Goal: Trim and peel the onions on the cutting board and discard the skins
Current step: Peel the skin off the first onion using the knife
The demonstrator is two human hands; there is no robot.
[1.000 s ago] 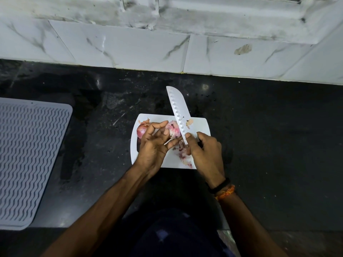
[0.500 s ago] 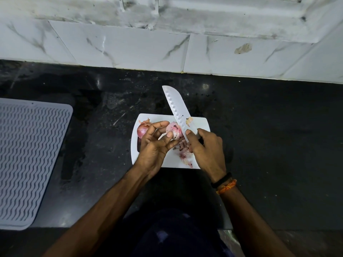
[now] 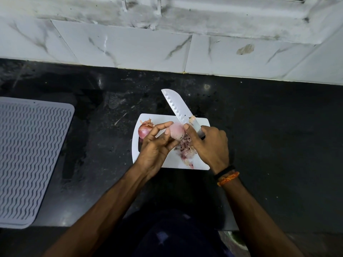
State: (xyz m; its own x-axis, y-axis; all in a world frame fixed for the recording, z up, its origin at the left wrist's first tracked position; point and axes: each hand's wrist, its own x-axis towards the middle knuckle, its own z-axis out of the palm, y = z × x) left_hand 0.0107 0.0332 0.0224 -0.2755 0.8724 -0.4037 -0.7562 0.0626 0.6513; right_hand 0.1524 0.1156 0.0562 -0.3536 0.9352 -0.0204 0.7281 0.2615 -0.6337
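A small white cutting board (image 3: 201, 163) lies on the black counter. My left hand (image 3: 156, 147) holds a pale pink peeled onion (image 3: 177, 130) above the board. My right hand (image 3: 210, 145) grips a wide white knife (image 3: 177, 106) by its handle, blade pointing up and away to the left, with the thumb against the onion's right side. A second onion (image 3: 143, 131) with its red skin on sits at the board's left end, partly hidden by my left fingers. A heap of torn skins (image 3: 185, 150) lies on the board under my hands.
A grey ribbed mat (image 3: 27, 154) covers the counter at far left. A white marble-tiled wall (image 3: 130, 45) runs along the back. The black counter (image 3: 278, 136) stretches to the right of the board. My dark-clothed body is at the counter's near edge.
The onion in my left hand has turned, now showing a smooth pale side. My right thumb has moved up against it, and the knife has shifted slightly left.
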